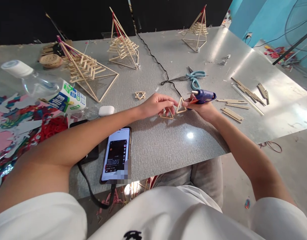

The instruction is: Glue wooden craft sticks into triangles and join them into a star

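Note:
My right hand [202, 108] is closed round a dark blue hot glue gun [205, 95], its nozzle pointing left. Between that hand's thumb and fingertips stands a small triangle of wooden sticks [178, 108], tilted up from the table. My left hand [160, 104] hovers just left of it with fingers bent and apart; whether the index fingertip touches the triangle I cannot tell. Under the left fingers lies a second stick triangle [168, 116], partly hidden by them. A small six-pointed stick star [139, 95] rests on the table to the left.
Blue-handled scissors [195, 77] and pliers [179, 79] lie behind the glue gun. Loose sticks [232, 114] are on the right. Stick pyramids [123, 50] stand at the back. A phone [115, 155], white earphone case [106, 110] and plastic bottle [47, 85] are left.

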`<state>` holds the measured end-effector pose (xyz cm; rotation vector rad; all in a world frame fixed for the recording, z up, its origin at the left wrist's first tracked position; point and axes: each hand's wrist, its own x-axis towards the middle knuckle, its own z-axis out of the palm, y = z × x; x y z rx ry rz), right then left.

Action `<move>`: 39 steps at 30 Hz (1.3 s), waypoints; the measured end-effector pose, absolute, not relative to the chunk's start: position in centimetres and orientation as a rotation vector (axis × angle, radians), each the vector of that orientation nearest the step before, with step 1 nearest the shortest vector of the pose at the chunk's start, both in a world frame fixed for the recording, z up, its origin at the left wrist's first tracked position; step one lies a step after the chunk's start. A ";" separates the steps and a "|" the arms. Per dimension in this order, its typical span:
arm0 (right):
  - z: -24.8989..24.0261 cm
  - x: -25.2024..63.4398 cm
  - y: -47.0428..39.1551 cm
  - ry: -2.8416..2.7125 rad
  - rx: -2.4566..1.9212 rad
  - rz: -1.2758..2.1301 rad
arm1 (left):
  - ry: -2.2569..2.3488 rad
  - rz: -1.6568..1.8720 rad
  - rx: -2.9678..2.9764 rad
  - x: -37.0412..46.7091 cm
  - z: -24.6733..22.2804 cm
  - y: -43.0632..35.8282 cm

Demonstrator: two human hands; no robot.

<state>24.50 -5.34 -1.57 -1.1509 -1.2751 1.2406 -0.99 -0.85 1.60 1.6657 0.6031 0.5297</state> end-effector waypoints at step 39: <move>0.5 26.0 -4.7 -0.894 -1.045 1.230 | 0.822 1.092 2.114 -2.7 1.3 2.8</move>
